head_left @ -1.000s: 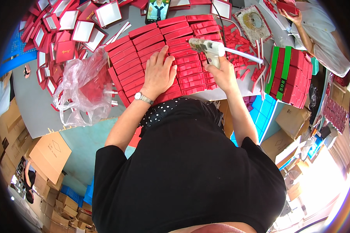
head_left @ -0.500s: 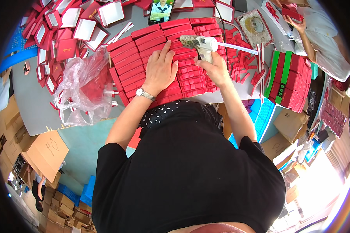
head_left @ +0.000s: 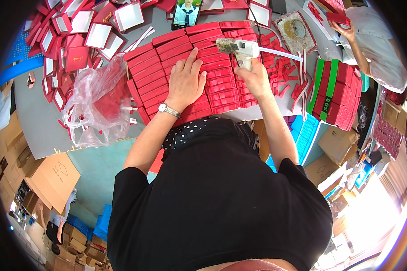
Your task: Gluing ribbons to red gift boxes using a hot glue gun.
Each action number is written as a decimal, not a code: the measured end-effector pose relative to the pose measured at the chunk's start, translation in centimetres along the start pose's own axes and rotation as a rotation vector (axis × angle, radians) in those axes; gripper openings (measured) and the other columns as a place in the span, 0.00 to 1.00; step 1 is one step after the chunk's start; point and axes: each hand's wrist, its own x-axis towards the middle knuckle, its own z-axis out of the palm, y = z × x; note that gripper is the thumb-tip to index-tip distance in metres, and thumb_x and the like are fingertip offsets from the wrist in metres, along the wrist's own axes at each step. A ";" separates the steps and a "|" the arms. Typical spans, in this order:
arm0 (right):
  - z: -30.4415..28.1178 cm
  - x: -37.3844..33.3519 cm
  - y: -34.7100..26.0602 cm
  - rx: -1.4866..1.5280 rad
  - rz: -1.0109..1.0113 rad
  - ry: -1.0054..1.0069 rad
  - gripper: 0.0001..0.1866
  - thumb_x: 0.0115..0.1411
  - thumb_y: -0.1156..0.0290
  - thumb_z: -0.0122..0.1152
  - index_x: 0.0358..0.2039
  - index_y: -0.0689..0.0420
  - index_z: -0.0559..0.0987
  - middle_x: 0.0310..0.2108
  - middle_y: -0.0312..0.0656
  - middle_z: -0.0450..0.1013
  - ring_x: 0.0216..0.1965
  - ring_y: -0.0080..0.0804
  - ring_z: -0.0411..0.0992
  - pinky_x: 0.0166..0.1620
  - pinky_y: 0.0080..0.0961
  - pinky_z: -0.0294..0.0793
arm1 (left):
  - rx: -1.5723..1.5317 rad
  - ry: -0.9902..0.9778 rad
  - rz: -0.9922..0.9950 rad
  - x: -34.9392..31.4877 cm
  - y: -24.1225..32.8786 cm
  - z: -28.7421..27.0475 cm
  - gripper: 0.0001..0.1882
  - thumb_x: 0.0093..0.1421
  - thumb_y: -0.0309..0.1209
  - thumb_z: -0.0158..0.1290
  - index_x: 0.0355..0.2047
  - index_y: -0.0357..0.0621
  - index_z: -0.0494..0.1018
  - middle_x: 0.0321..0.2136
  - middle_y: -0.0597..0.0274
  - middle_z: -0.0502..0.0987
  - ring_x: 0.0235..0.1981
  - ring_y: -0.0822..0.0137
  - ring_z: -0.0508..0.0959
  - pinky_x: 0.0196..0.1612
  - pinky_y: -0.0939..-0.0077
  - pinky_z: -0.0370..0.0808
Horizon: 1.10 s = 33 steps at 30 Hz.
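Observation:
Rows of slim red boxes stand packed side by side in front of me. Those toward the right carry red bows. Fingers spread, my left hand lies flat on top of the middle boxes. My right hand is wrapped around the grip of a white hot glue gun above the right part of the rows. Its nozzle points left, and a long pale glue stick juts out of its back to the right. A gap separates the gun's tip from my left fingertips.
Loose red bows lie right of the rows. Open red boxes pile up at the far left, beside a clear plastic bag. A phone stands behind. A green-banded red stack sits right; a co-worker's hand holds a red box.
My right hand and the glue gun have shifted slightly to the right. My left hand stays in nearly the same place on the boxes.

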 end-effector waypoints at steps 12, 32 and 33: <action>-1.1 -0.9 -1.9 -0.137 0.036 -0.026 0.21 0.55 0.74 0.61 0.50 0.64 0.74 0.36 0.42 0.78 0.36 0.28 0.76 0.42 0.26 0.74 | 0.002 -0.011 -0.007 0.1 -0.1 -0.1 0.17 0.58 0.35 0.55 0.45 0.40 0.72 0.61 0.55 0.67 0.43 0.56 0.70 0.47 0.62 0.69; 1.5 1.6 -1.9 0.070 -0.070 -0.101 0.20 0.54 0.70 0.62 0.47 0.64 0.75 0.35 0.42 0.78 0.37 0.28 0.75 0.44 0.26 0.72 | 0.026 0.017 -0.013 2.0 -0.8 -0.1 0.17 0.60 0.38 0.53 0.44 0.39 0.72 0.60 0.49 0.67 0.42 0.56 0.75 0.40 0.65 0.77; 1.5 1.6 -1.9 0.070 -0.070 -0.102 0.20 0.54 0.70 0.62 0.47 0.64 0.75 0.35 0.42 0.78 0.37 0.28 0.75 0.44 0.26 0.72 | 0.022 0.021 -0.009 2.0 -0.8 -0.1 0.17 0.60 0.38 0.53 0.44 0.39 0.72 0.60 0.49 0.67 0.42 0.56 0.75 0.40 0.65 0.77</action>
